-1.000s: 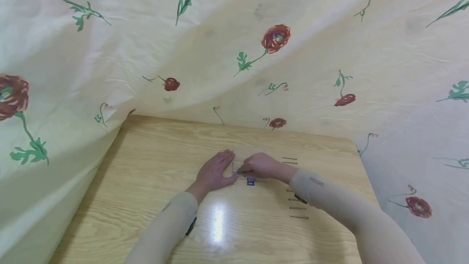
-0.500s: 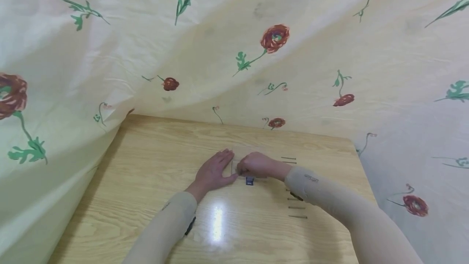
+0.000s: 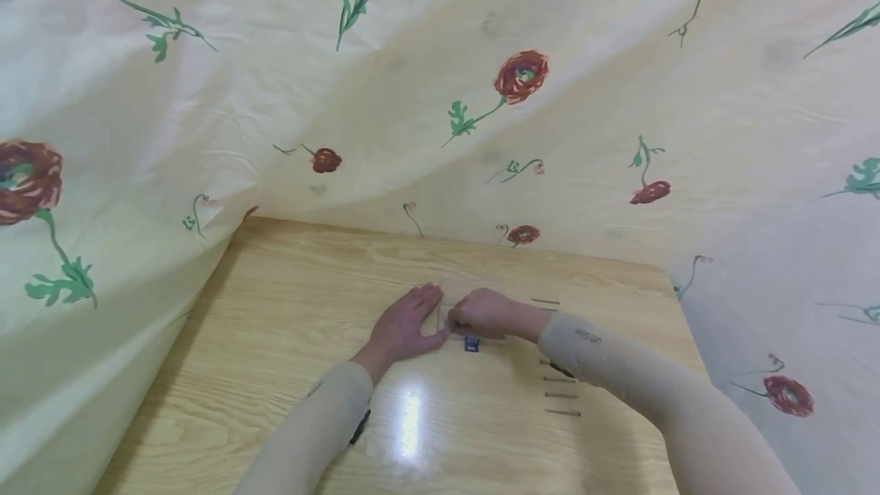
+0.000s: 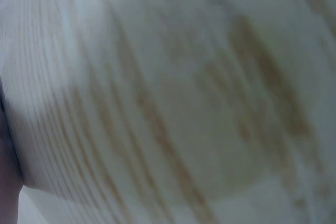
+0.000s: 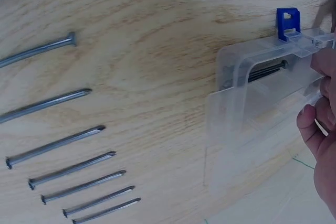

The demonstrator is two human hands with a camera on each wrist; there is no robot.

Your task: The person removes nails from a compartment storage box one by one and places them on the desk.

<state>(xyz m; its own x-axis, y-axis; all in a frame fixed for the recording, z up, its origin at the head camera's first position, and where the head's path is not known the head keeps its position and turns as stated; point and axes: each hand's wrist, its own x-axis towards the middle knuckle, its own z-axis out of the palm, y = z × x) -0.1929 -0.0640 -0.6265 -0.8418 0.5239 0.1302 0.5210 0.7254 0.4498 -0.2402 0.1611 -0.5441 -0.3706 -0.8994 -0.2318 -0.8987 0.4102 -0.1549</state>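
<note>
A clear plastic box [image 5: 236,59] with its lid [image 5: 226,114] tipped back lies on the table. Its raised blue latch [image 5: 287,22] faces the person. Inside, several dark nails [image 5: 266,72] lie together. My left hand [image 3: 402,327] rests flat at the box's left side, fingers straight and thumb spread toward the front corner. Over the box's left part is my right hand [image 3: 484,313], its fingers curled with the tips down in the box. Whether the fingertips pinch anything is hidden in both the head and right wrist views.
Several loose nails [image 5: 55,148] lie in a spaced row to the right of the box on the wooden table [image 3: 296,289]. A flowered cloth [image 3: 385,136] hangs behind and along the sides. The left wrist view shows mostly blurred wood grain.
One second ago a thin grey thing showed at my right fingertips; now it is out of sight. The right hand has shifted slightly over the box. My left hand stays in place.
</note>
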